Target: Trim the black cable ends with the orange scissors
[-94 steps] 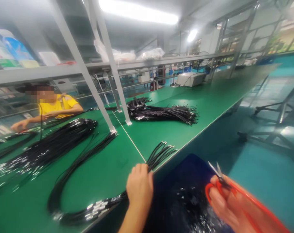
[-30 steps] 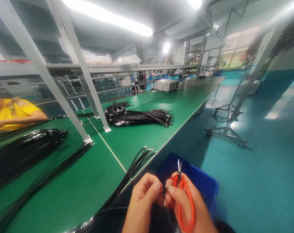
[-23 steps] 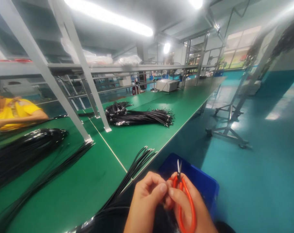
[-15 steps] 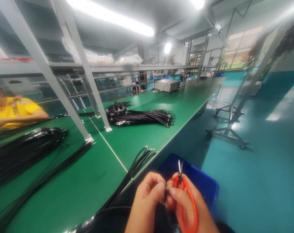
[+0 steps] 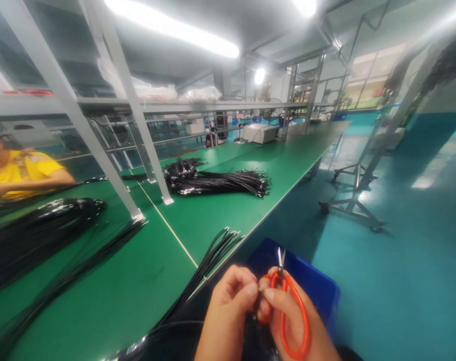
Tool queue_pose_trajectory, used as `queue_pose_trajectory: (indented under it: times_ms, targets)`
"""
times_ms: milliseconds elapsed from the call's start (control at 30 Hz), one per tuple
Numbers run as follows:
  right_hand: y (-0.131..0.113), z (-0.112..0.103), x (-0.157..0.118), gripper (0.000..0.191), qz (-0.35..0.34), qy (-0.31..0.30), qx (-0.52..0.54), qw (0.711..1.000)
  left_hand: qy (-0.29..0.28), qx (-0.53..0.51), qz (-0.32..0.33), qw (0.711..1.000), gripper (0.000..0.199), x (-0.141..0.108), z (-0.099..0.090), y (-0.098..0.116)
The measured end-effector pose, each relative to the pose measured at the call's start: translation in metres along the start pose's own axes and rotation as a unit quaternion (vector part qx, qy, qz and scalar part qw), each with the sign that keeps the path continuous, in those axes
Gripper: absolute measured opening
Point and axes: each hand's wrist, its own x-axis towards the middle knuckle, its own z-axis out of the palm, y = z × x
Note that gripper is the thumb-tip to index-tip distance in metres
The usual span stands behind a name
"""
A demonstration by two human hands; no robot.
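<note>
Scissors point(image 5: 281, 271): red-handled, in the right grip point(image 5: 291, 307); blades slightly parted, points up and away from the fingers, nothing between them. Judged carried rather than cutting.
Left grip point(image 5: 230, 311): thumb and forefinger pressed together at a small dark piece point(image 5: 256, 301); hand drawn up close to the right one.
Right grip: thumb and forefinger meet the left fingertips at the same piece, while the hand also holds the scissors by the handles.
Small dark piece: between the two grips, mostly hidden by fingers; kind cannot be told. Fine finger work, by judgement, with both hands occupied.
Blue bin point(image 5: 320, 283): below and beyond the right grip. Glossy dark material point(image 5: 260, 338) shows just under both hands; whether it is in the bin, cannot tell.
Near cables point(image 5: 205, 260): black, pale tips fanned, lying along the worktop point(image 5: 168, 271) edge, ahead and left of the left grip.
Far cable bundle point(image 5: 228, 184): on the worktop, well ahead of both grips.
Other bundles: thin one point(image 5: 103, 252) and thick looped one point(image 5: 36, 235), farther left of the left grip.
Co-worker point(image 5: 32, 173): yellow top, far left, forearm at the worktop.
White box point(image 5: 260, 133): far ahead, on the worktop; no marking legible.
Writing: no brand or label readable; distant marks too blurred.
</note>
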Motion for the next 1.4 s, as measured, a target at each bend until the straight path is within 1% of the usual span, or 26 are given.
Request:
queue_pose_trajectory:
  times_ms: [67, 100, 133, 167, 200, 267, 300, 333, 367, 433, 467, 500, 533, 633, 667, 733, 800, 867, 967, 1067, 1200, 1300, 1400]
  targets:
    - [0.0, -0.001, 0.001, 0.02, -0.009, 0.004, -0.011, 1.0, 0.019, 0.043, 0.002, 0.999, 0.018, 0.0, -0.004, 0.001]
    - [0.0, -0.002, 0.001, 0.02, -0.013, 0.006, -0.016, 1.0, 0.039, 0.091, 0.024, 0.995, 0.015, -0.002, -0.006, 0.002]
    - [0.0, -0.003, 0.002, 0.02, -0.016, 0.008, -0.02, 1.0, 0.062, 0.153, 0.062, 0.984, 0.01, -0.003, -0.008, 0.003]
    - [0.0, -0.003, 0.002, 0.021, -0.015, 0.009, -0.022, 1.0, 0.081, 0.223, 0.113, 0.965, 0.007, -0.005, -0.009, 0.005]
    - [0.001, -0.004, 0.003, 0.021, -0.012, 0.009, -0.021, 1.0, 0.092, 0.297, 0.17, 0.935, 0.009, -0.007, -0.009, 0.007]
    - [0.001, -0.004, 0.003, 0.021, -0.007, 0.005, -0.009, 1.0, 0.071, 0.438, 0.258, 0.858, 0.022, -0.01, -0.008, 0.011]
    - [0.002, -0.003, 0.004, 0.02, -0.005, -0.001, -0.002, 1.0, 0.051, 0.49, 0.281, 0.823, 0.024, -0.011, -0.008, 0.013]
    - [0.002, -0.003, 0.004, 0.019, -0.005, -0.005, 0.003, 1.0, 0.038, 0.528, 0.292, 0.797, 0.024, -0.011, -0.008, 0.015]
    - [0.002, -0.002, 0.004, 0.019, -0.003, -0.01, 0.006, 1.0, 0.036, 0.551, 0.293, 0.78, 0.022, -0.011, -0.009, 0.016]
    - [0.001, -0.001, 0.003, 0.018, -0.003, -0.014, 0.006, 1.0, 0.056, 0.57, 0.291, 0.766, 0.02, -0.011, -0.012, 0.017]
    - [0.001, 0.0, 0.003, 0.019, -0.005, -0.014, 0.004, 1.0, 0.069, 0.568, 0.288, 0.768, 0.02, -0.011, -0.013, 0.016]
    - [0.001, 0.0, 0.002, 0.019, -0.007, -0.013, 0.004, 1.0, 0.071, 0.559, 0.277, 0.779, 0.018, -0.011, -0.014, 0.016]
    - [0.001, 0.001, 0.002, 0.019, -0.008, -0.011, 0.006, 1.0, 0.062, 0.538, 0.254, 0.801, 0.016, -0.011, -0.015, 0.015]
    - [0.001, 0.002, 0.001, 0.019, 0.002, -0.005, 0.01, 1.0, 0.007, 0.429, 0.152, 0.89, 0.009, -0.012, -0.016, 0.01]
    - [0.001, 0.003, 0.001, 0.02, 0.004, -0.002, 0.008, 1.0, 0.0, 0.394, 0.127, 0.91, 0.007, -0.012, -0.016, 0.008]
    - [-0.002, 0.007, 0.002, 0.023, -0.008, 0.005, -0.011, 1.0, 0.004, 0.338, 0.099, 0.936, 0.011, -0.011, -0.016, 0.005]
    - [-0.006, 0.012, 0.003, 0.028, -0.044, 0.02, -0.042, 0.998, 0.025, 0.291, 0.081, 0.953, 0.016, -0.01, -0.017, 0.002]
    - [-0.009, 0.017, 0.003, 0.032, -0.077, 0.031, -0.076, 0.994, 0.04, 0.251, 0.063, 0.965, 0.023, -0.01, -0.016, 0.001]
    - [-0.008, 0.022, 0.003, 0.032, -0.092, 0.03, -0.099, 0.99, 0.057, 0.209, 0.047, 0.975, 0.032, -0.01, -0.014, 0.001]
    - [-0.001, 0.018, 0.003, 0.028, -0.116, 0.051, -0.127, 0.984, 0.064, 0.184, 0.03, 0.98, 0.036, -0.009, -0.014, 0.002]
    - [0.002, 0.01, 0.002, 0.026, -0.179, 0.072, -0.165, 0.967, 0.06, 0.171, 0.019, 0.983, 0.037, -0.009, -0.017, 0.001]
    - [0.002, 0.009, 0.002, 0.022, -0.225, 0.063, -0.212, 0.949, 0.064, 0.181, 0.028, 0.981, 0.037, -0.009, -0.016, 0.001]
    - [0.004, 0.01, 0.004, 0.017, -0.269, 0.051, -0.279, 0.92, 0.072, 0.199, 0.032, 0.977, 0.035, -0.009, -0.013, 0.003]
